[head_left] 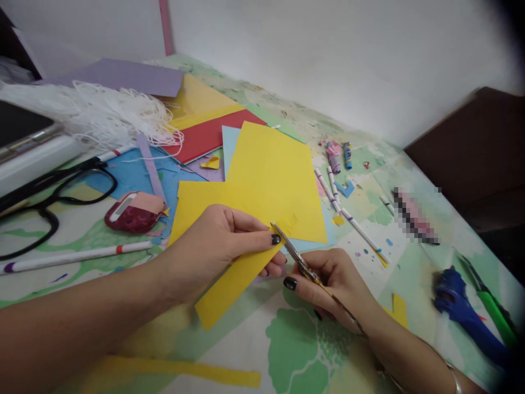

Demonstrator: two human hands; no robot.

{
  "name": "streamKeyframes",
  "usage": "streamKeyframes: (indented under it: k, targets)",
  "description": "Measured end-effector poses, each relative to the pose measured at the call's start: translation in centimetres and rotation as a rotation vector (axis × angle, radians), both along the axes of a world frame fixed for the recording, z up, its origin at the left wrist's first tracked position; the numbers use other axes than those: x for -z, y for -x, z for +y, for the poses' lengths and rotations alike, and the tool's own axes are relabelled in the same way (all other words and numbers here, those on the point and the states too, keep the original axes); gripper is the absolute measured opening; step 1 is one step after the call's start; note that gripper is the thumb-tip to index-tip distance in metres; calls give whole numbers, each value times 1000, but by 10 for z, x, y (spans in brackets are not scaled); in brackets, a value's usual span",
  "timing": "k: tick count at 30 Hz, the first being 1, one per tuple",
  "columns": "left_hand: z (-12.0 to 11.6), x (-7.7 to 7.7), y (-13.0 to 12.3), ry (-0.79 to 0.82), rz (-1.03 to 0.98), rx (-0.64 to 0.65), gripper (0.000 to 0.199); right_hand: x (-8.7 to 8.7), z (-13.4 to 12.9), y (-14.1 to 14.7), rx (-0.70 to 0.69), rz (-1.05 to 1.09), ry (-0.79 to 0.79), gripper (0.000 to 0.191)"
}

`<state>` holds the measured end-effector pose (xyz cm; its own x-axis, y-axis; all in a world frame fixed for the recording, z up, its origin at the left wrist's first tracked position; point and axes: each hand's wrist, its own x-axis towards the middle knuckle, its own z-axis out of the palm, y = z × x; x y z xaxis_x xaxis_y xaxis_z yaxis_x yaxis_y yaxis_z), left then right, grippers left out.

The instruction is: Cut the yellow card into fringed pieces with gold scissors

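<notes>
My left hand (229,241) pinches a piece of yellow paper (238,290) between thumb and fingers, and its long lower part slants down toward me. My right hand (332,284) is closed around a pair of metal scissors (301,262). The scissor blades point up and left and meet the paper's edge beside my left thumb; whether they are parted is hard to make out. Behind both hands lie larger yellow sheets (274,175), one with faint pencil marks near its lower edge.
At left are eyeglasses (112,186), a pink-and-maroon case (135,212), a white marker (82,258) and tangled white string (110,112). A blue glue gun (467,320) and a green-handled cutter (496,317) lie at right. A yellow strip (184,370) rests in front; paper scraps are scattered about.
</notes>
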<state>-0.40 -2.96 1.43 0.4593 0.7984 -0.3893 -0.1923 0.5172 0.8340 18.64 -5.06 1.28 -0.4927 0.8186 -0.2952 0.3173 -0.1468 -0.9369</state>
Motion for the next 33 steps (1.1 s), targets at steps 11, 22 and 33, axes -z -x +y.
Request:
streamKeyframes:
  k: [11,22,33]
  targets:
    - [-1,1,0,17,-32,-3,14,-4,-2,-5,-24,105,15,28]
    - [0,3,0,11,-43,-2,13,-2,-3,-3,-2,158,53,20]
    - [0,2,0,-8,-35,-11,14,-4,-2,1,-9,83,26,26]
